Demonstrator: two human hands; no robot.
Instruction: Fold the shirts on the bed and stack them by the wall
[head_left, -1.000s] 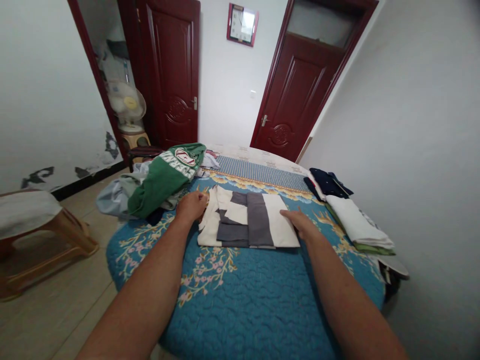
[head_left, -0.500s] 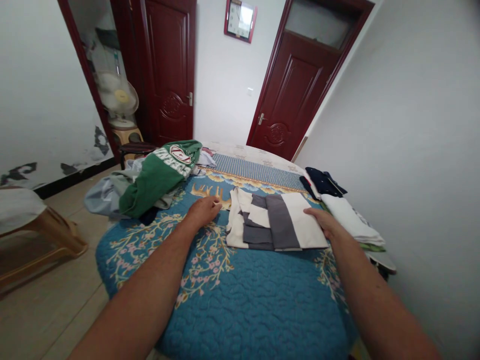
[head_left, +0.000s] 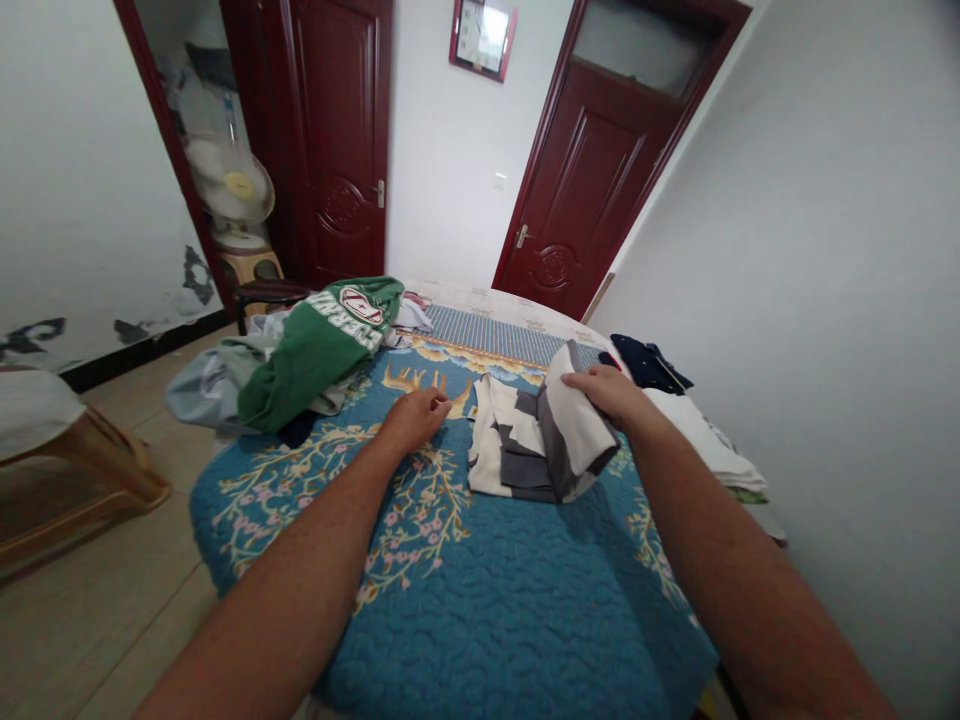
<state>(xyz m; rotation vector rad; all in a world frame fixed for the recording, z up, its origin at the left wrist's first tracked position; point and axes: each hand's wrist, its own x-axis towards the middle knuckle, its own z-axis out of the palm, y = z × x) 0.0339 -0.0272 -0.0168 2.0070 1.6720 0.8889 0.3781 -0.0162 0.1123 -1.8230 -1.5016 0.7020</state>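
A cream and grey colour-blocked garment lies partly folded on the blue quilted bedspread. My right hand grips the right part of this garment, fingers on top, and holds it raised and tilted over toward the left. The left part of the cloth stays flat. My left hand rests on the bedspread just left of the garment, apart from it. Its fingers are curled together, and no cloth shows between them.
A heap of loose clothes with a green printed shirt lies at the left edge of the bed. Folded white clothes and a dark navy garment lie along the right side. A plastic stool stands at the left.
My right hand has lifted the garment's right part off the bed and moved it up and left. My left hand has barely moved.
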